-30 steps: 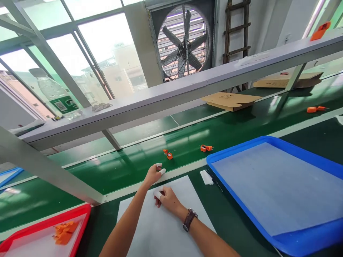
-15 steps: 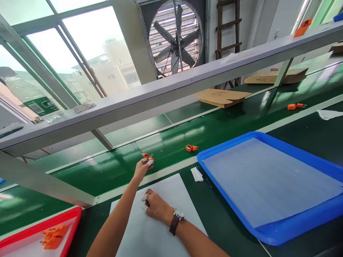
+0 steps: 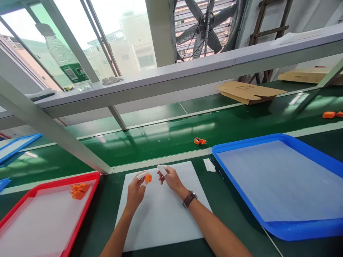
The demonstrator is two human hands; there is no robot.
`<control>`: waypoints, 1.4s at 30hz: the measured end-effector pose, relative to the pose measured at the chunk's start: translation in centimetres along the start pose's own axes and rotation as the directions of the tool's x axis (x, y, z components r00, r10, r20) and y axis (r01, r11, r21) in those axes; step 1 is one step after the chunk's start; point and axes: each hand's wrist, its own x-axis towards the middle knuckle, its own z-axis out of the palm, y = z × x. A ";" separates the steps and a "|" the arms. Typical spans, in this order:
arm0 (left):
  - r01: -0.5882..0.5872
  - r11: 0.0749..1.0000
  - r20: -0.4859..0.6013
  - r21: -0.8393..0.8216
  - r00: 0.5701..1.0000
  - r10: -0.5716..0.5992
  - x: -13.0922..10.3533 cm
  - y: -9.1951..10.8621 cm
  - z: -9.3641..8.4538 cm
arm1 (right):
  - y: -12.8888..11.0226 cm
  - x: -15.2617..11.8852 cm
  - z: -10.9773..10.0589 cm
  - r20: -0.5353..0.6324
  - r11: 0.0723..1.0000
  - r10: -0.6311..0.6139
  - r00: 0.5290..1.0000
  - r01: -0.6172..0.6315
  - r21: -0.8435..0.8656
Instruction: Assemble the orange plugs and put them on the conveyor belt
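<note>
My left hand [image 3: 136, 191] is closed on a small orange plug adapter [image 3: 148, 178], pinched between white-covered fingertips above a white paper sheet [image 3: 163, 214]. Just to the right, my right hand [image 3: 173, 181] hovers over the same sheet with bent fingers apart, holding nothing that I can see. It also wears white finger covers, and a watch [image 3: 189, 198] is on its wrist. Beyond the hands, another pair of orange plug pieces [image 3: 200, 141] lies on the green conveyor belt [image 3: 150, 142].
On the left, a red tray [image 3: 96, 182] holds several orange plugs [image 3: 79, 191]. A paper-lined blue tray [image 3: 233, 185] stands on the right, with small white strips [image 3: 209, 165] beside it. Behind the belt, a raised shelf [image 3: 171, 76] carries a plastic bottle [image 3: 65, 60]; a slanted post [image 3: 72, 139] supports it.
My left hand has drawn back from over the belt to the paper, bringing the orange plug adapter. My right hand has lifted and its fingers have spread. The view has swung left.
</note>
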 end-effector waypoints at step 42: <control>-0.225 0.924 0.098 0.308 0.974 0.204 -1.9 -3.1 1.0 | 1.3 -1.9 0.8 0.072 0.941 -0.095 0.993 0.114 -0.320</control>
